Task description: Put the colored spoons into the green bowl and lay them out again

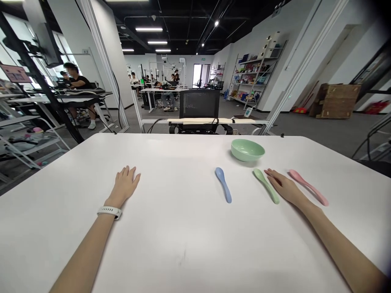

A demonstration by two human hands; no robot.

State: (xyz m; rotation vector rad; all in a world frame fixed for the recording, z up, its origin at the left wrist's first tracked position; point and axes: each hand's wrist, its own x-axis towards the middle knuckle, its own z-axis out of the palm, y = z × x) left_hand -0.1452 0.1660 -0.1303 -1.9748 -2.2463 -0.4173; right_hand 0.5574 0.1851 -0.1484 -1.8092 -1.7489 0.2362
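My left hand [124,185] lies flat on the white table [171,228], palm down, fingers stretched out, holding nothing; a white watch band sits on its wrist. My right hand [284,186] rests flat on the table between a green spoon [266,185] and a pink spoon [308,187], its fingers alongside the green spoon. A blue spoon [223,184] lies further left. A pale green bowl [247,149] stands just beyond the spoons.
A black mesh chair [199,105] stands behind the table's far edge. Shelving [256,73] lines the right wall, with a cardboard box [336,101] on the floor. People sit at desks at the left and far back.
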